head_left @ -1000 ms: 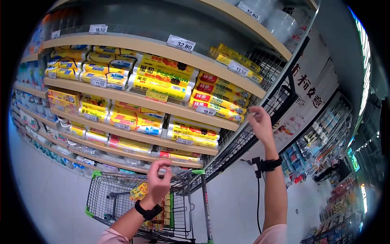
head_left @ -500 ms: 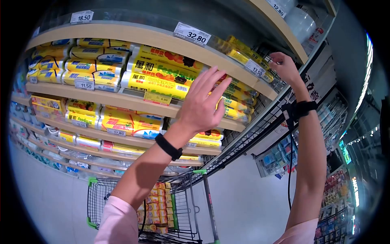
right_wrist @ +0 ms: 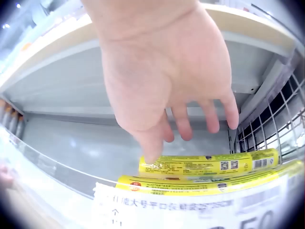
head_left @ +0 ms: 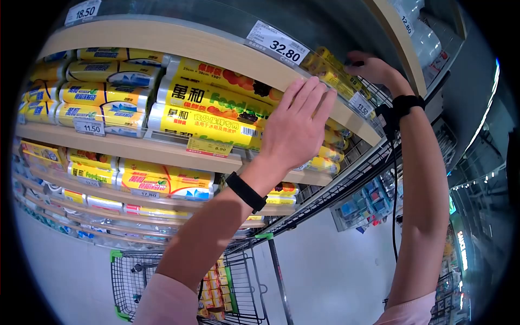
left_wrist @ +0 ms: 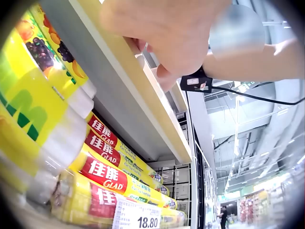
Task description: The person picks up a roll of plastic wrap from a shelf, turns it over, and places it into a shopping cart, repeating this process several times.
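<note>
My left hand (head_left: 298, 124) rests its straight fingers against the wooden shelf edge (head_left: 179, 38), in front of large yellow rolls of food bags (head_left: 211, 111). In the left wrist view, yellow-and-red GLAD rolls (left_wrist: 107, 174) lie on the shelf below that hand. Over the upper shelf, at its right end, reaches my right hand (head_left: 379, 71). Its fingers hang loosely spread above yellow packs of food bags (right_wrist: 205, 164) in the right wrist view, and the thumb tip overlaps the left end of the rear pack. Nothing is gripped in either hand.
A clear plastic lip and a 13.50 price tag (head_left: 361, 104) front the upper shelf. Black wire mesh (right_wrist: 267, 124) closes its right end. A shopping cart (head_left: 244, 276) holding yellow boxes (head_left: 219, 292) stands below. Another shelf (head_left: 398, 40) passes above my right hand.
Both hands have risen toward the upper shelf. The left moved from above the cart to the shelf edge, its fingers straightening; the right reached over the yellow packs. The shelves appear closer.
</note>
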Demonstrator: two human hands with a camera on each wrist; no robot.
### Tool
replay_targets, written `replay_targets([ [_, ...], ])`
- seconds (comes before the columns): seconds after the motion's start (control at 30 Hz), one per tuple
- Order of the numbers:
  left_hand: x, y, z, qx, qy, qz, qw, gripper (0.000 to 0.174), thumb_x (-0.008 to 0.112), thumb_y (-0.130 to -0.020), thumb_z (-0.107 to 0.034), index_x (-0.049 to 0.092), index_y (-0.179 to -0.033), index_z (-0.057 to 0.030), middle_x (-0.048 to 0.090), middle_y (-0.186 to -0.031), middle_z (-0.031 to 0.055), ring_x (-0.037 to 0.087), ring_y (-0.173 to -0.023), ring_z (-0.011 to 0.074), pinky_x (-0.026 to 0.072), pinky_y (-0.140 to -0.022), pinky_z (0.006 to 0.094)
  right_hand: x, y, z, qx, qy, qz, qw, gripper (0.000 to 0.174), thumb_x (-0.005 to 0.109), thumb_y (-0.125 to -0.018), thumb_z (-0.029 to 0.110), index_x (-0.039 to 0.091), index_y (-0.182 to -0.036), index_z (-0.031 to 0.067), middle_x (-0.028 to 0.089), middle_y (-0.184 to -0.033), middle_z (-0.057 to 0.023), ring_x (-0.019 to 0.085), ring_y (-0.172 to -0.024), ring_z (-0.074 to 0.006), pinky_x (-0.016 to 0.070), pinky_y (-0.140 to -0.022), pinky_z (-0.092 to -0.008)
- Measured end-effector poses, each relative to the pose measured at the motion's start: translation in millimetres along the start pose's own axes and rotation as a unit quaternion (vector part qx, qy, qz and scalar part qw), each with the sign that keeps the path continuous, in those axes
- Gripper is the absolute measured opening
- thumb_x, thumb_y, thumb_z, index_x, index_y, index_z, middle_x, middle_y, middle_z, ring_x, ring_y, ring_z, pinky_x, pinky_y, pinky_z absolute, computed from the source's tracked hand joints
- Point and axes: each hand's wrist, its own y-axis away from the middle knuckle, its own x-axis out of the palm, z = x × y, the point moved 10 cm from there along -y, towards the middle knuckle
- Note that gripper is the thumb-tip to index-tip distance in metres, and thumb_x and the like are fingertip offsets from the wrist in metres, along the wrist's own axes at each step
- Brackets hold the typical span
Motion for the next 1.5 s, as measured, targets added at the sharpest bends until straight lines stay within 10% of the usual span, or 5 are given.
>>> replay_targets([
  [0.43,7.0,3.3,5.5,-0.004,0.011,-0.042,0.999,0.051,0.065,-0.077,-0.013,0.054,-0.125,-0.0013,0.053,-0.125,0.012,0.047,-0.126,0.0287,0.0336,-0.11,0.0435,33.5,-53.0,19.7,-0.059,0.036,0.069,0.995,0.064,0.063,-0.08,-0.001,0.045,-0.14,0.0105,0.058,-0.132,-0.0138,0.053,-0.124,-0.0264,0.0397,-0.106,-0.0321],
  [1.0,-1.1,-4.0,-14.6,-0.024,-0.009,0.08,0.996,0.05,0.066,-0.079,-0.014,0.052,-0.126,-0.0084,0.046,-0.137,0.0165,0.038,-0.135,0.0356,0.0263,-0.116,0.0501,-60.8,122.9,35.0,-0.17,-0.063,-0.301,0.936,0.049,0.066,-0.087,0.004,0.048,-0.132,0.0117,0.062,-0.121,-0.015,0.058,-0.112,-0.037,0.0495,-0.093,-0.0421],
  [1.37,-31.2,43.4,-72.6,-0.222,0.22,0.138,0.94,0.045,0.063,-0.09,-0.02,0.051,-0.131,-0.004,0.049,-0.135,0.0168,0.054,-0.122,0.0282,0.0449,-0.101,0.0382,-44.1,373.2,-40.0,-0.178,-0.542,-0.438,0.695,0.052,0.066,-0.088,0.001,0.039,-0.133,0.0044,0.051,-0.136,-0.0163,0.05,-0.127,-0.0255,0.0454,-0.105,-0.0391],
  [1.5,-25.2,91.7,-106.7,-0.428,0.443,0.106,0.781,0.047,0.057,-0.098,-0.026,0.043,-0.138,-0.0061,0.054,-0.126,0.0143,0.057,-0.111,0.0205,0.0497,-0.09,0.034,21.6,444.8,-63.9,-0.113,-0.684,-0.393,0.604,0.052,0.066,-0.091,0.007,0.036,-0.133,0.0035,0.046,-0.139,-0.0194,0.048,-0.129,-0.0279,0.0457,-0.106,-0.0418],
])
